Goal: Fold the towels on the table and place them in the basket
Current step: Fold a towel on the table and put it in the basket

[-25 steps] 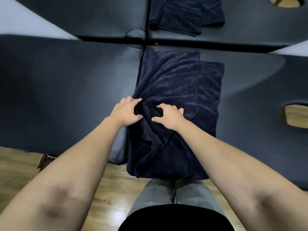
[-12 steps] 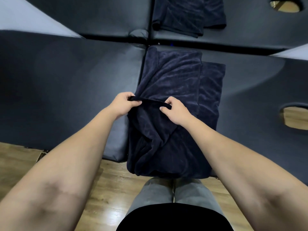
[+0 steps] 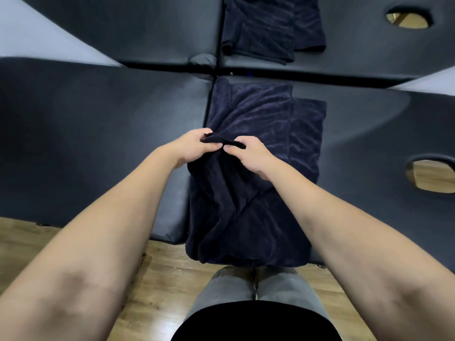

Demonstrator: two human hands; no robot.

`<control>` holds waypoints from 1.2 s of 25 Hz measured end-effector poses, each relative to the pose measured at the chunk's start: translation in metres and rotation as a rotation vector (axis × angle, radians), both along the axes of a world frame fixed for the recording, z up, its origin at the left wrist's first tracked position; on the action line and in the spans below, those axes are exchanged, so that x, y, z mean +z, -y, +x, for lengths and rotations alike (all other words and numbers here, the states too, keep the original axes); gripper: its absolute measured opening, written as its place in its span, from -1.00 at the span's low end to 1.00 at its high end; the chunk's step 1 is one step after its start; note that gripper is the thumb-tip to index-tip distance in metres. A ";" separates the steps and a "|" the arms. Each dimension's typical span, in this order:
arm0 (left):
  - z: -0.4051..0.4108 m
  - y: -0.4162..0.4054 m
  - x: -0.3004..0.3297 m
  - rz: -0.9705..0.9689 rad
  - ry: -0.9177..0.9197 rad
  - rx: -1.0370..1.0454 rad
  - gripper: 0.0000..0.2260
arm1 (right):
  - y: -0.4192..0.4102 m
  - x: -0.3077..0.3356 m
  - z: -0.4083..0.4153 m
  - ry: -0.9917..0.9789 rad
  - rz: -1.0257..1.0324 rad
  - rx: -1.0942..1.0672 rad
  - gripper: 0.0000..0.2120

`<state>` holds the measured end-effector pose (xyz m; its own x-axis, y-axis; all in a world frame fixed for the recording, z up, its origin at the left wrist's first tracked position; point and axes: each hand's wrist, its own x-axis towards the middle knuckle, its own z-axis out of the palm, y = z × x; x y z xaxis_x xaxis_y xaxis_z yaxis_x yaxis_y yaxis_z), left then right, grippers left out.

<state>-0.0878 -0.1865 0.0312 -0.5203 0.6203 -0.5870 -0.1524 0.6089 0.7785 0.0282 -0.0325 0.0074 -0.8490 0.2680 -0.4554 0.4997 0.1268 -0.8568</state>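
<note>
Hands meet near the middle of the table, both pinching one raised fold of the upper towel (image 3: 246,205). Left hand (image 3: 194,147): fingers curled closed over the fold's left end, thumb beneath. Right hand (image 3: 248,153): thumb and fingertips nipped on the same ridge just beside it, so the two grips almost touch.

Upper towel — dark, crumpled, lifted at the pinch and draped toward the near edge of the table (image 3: 98,134), its lower end hanging past that edge above the wooden floor (image 3: 157,286). Beneath it lies a flatter towel (image 3: 305,134), showing along the right side and toward the far edge. A third, folded towel (image 3: 270,28) rests on the adjoining padded surface beyond the seam. No basket is in view.

Likely faults from here: with the grips so close together, the cloth may bunch rather than open into a straight edge, giving a skewed fold; the overhanging end could pull the towel off the near edge — or the pinch may catch the lower towel and drag it along.
</note>
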 end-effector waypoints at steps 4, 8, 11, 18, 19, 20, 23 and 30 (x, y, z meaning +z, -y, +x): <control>0.001 0.016 -0.004 -0.334 0.113 -0.090 -0.83 | -0.003 -0.001 0.002 0.022 -0.029 -0.066 -0.88; 0.000 0.019 -0.011 -0.048 0.218 0.187 -0.89 | -0.004 -0.003 0.004 0.013 -0.166 -0.128 -0.86; 0.000 0.013 -0.004 0.154 0.244 0.349 -0.72 | -0.002 0.000 -0.004 -0.048 -0.224 -0.103 -0.75; -0.006 -0.010 0.014 0.305 0.257 0.380 -0.52 | -0.002 0.011 -0.015 -0.160 -0.118 -0.077 -0.91; -0.007 -0.010 0.013 0.307 0.273 0.385 -0.51 | -0.002 0.012 -0.016 -0.165 -0.121 -0.099 -0.91; -0.008 -0.009 0.010 0.290 0.282 0.382 -0.51 | -0.003 0.011 -0.017 -0.173 -0.133 -0.120 -0.90; -0.006 -0.005 0.005 0.118 0.282 0.357 -0.54 | -0.005 0.007 -0.020 -0.203 -0.125 -0.147 -0.86; -0.005 0.009 -0.003 0.005 0.362 0.340 -0.72 | -0.005 -0.007 -0.019 -0.176 -0.104 -0.189 -0.86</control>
<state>-0.0924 -0.1951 0.0282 -0.4571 0.4541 -0.7647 -0.6025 0.4744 0.6419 0.0093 -0.0274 0.0009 -0.8569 0.3884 -0.3390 0.3487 -0.0475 -0.9360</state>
